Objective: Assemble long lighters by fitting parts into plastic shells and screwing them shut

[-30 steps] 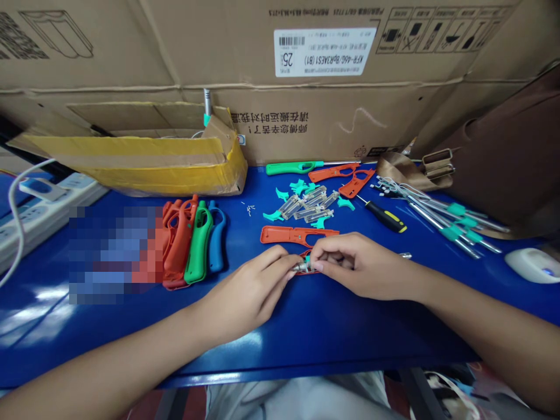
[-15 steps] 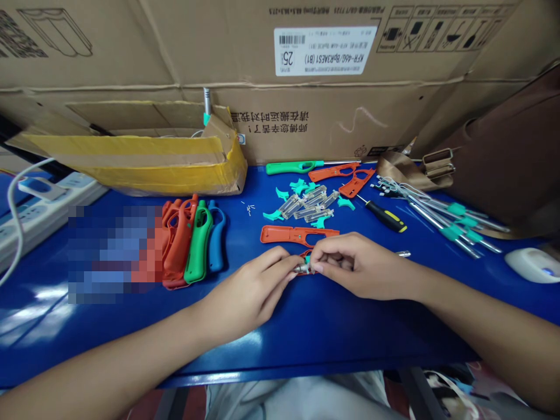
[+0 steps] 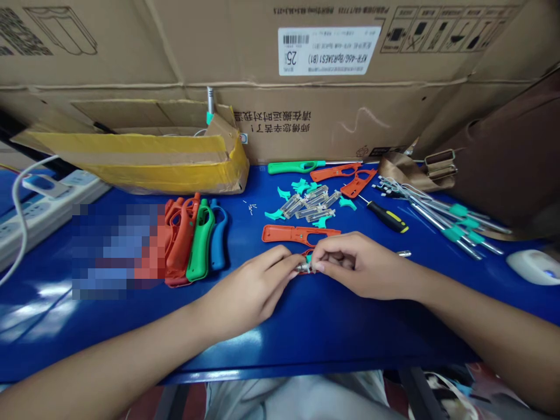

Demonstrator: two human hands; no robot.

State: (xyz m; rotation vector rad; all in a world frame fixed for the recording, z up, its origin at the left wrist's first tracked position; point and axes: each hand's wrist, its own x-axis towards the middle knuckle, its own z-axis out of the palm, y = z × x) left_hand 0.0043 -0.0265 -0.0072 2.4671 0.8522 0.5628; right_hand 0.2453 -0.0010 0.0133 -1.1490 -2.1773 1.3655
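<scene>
On the blue table, my left hand (image 3: 254, 286) is closed, thumb and fingers pinching an orange lighter shell half (image 3: 306, 272) mostly hidden under both hands. A small clear-and-metal part (image 3: 303, 267) shows between my fingertips, with a bit of teal (image 3: 308, 258) beside it. My right hand (image 3: 356, 263) meets it from the other side, thumb and forefinger pressed together and the other fingers curled; what they pinch is too small to make out. Past my right hand pokes the tip of a metal tube (image 3: 405, 254). Just beyond lies another orange shell half (image 3: 284, 234).
Clear fuel tanks (image 3: 317, 201) and teal triggers (image 3: 301, 185) lie behind, near a screwdriver (image 3: 387, 217). Metal tubes with wires (image 3: 450, 224) are at right. Coloured lighter shells (image 3: 199, 248), a power strip (image 3: 52, 201) and a yellow-taped box (image 3: 153, 163) are left.
The view has shifted very slightly. Both hands keep the same hold at the orange shell half, and nothing else has visibly moved.
</scene>
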